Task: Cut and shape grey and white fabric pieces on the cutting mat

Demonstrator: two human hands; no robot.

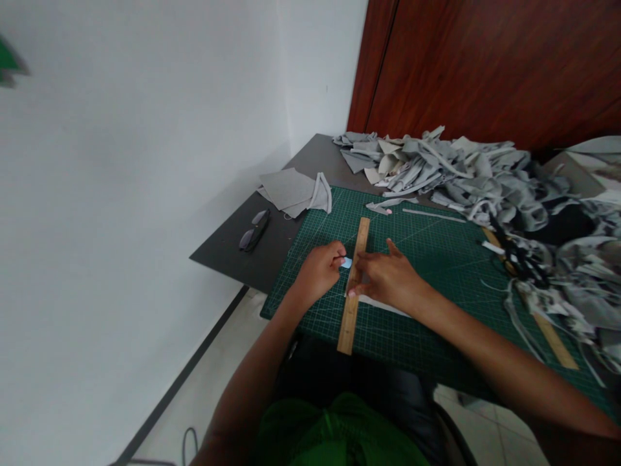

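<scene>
The green cutting mat (427,272) covered most of the dark surface (233,243), with a heap of grey fabric scraps (466,171) at the far right. A wooden ruler (356,285) lay near the mat's left edge: stiff and light, probably slidey unless pinned flat. The right hand (388,278) pressed down on it, fingers spread, over a pale fabric strip (383,304) that looked thin and floppy. The left hand (317,270), grip curled shut, pinched a small light-blue piece, maybe chalk (345,263), right beside the ruler's edge.
</scene>
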